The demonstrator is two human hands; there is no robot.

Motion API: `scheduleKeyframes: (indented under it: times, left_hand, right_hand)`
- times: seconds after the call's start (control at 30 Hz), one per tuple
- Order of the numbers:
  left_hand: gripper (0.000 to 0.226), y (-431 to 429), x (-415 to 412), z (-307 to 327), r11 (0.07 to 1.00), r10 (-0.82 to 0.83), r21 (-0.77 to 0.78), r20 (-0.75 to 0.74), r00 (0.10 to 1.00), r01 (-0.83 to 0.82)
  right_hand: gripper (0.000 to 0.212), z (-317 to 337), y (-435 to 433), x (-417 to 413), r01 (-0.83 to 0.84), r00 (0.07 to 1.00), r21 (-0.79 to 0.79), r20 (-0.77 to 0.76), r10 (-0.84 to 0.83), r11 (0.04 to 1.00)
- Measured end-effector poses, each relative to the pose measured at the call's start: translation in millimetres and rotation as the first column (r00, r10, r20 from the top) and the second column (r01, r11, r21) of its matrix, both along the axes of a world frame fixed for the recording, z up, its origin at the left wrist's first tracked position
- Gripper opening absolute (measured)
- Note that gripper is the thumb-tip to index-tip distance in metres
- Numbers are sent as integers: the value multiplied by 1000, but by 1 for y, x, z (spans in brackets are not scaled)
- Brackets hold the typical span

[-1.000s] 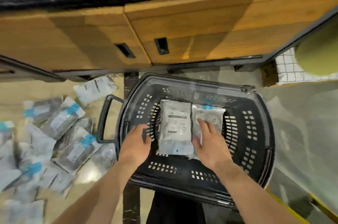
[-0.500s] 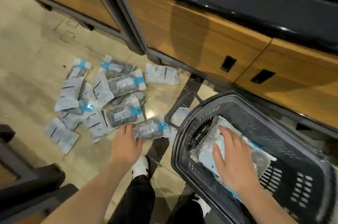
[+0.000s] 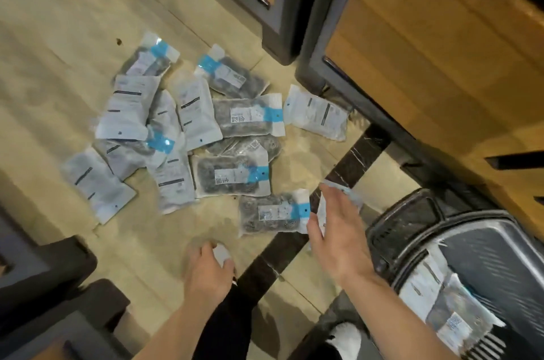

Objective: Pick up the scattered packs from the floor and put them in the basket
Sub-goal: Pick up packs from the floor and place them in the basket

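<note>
The packs [image 3: 188, 136] lie in a loose, overlapping heap on the floor [image 3: 59, 21], to the left of the basket [image 3: 485, 245], which is seen at the lower right with at least two packs already inside. The nearest pack [image 3: 272, 214], with a blue band at one end, lies alone just left of the basket's handle. These are judged to be light, flat, sealed plastic pouches: soft and bendable around dark contents, with a glossy film that is likely to slip. A pinch at a flat sealed end, near the blue band, would probably hold best; where packs overlap, the topmost one should be lifted first so the rest are not dragged.

The right hand [image 3: 338, 239] is spread open, fingers apart, over a pale pack [image 3: 338, 192] beside the nearest one; whether it is touched cannot be told. The left hand [image 3: 206, 265] is loosely curled near the floor, below the heap, with something white at its fingertips that cannot be identified; nothing is clearly clamped.

Much is blurred. The basket is cut off by the frame edge, its contents partly hidden. The lower packs in the heap are covered, so no exact count can be made.
</note>
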State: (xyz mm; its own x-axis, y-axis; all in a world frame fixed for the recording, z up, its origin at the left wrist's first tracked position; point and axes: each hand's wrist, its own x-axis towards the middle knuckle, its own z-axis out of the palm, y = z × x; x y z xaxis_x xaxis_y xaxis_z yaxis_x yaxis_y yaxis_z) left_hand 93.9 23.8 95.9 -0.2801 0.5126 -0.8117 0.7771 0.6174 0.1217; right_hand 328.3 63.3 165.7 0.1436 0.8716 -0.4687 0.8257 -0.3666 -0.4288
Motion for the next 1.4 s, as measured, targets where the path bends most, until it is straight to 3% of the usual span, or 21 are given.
scheduleKeyframes:
  times: [0.23,0.47,0.6,0.67,0.77,0.83,0.97,1.07,1.2,1.4]
  left_hand:
    - [54,46,-31,-78,1000,-19,18,37,999,19]
    - [61,79,-15,-204,1000,6,-21,169,986,-3]
    - [78,74,14,-263,976,199,-137,234,952,-170]
    - [81,66,31,-277,961,271,-114,222,936,-252]
    - [88,58,44,-287,975,220,-35,36,975,-219]
    - [85,56,46,-293,925,380,-15,88,921,-380]
    - [87,55,45,-292,844,536,-110,106,838,-525]
    - [42,51,41,-277,818,565,-246,165,809,-520]
    - [20,42,34,-237,753,652,-309,233,722,-581]
    - [34,37,18,-125,659,750,-329,212,627,-677]
  right_hand:
    - [63,-127,25,-5,352,935,-266,63,-348,898]
    - [69,-271,15,46,617,785,-330,186,-591,715]
    - [79,-332,-16,84,737,671,-339,259,-695,585]
    - [77,-349,-34,95,751,655,-361,301,-693,553]
    - [100,-369,-52,101,786,597,-384,271,-755,484]
    - [112,-378,-57,97,801,561,-382,212,-800,461]
    - [130,-379,-54,84,869,458,-327,245,-855,372]
    - [128,-367,-44,71,881,432,-307,209,-877,361]
    - [120,-315,-21,40,818,556,-311,216,-803,483]
    - [108,-178,13,-10,686,687,-331,0,-726,648]
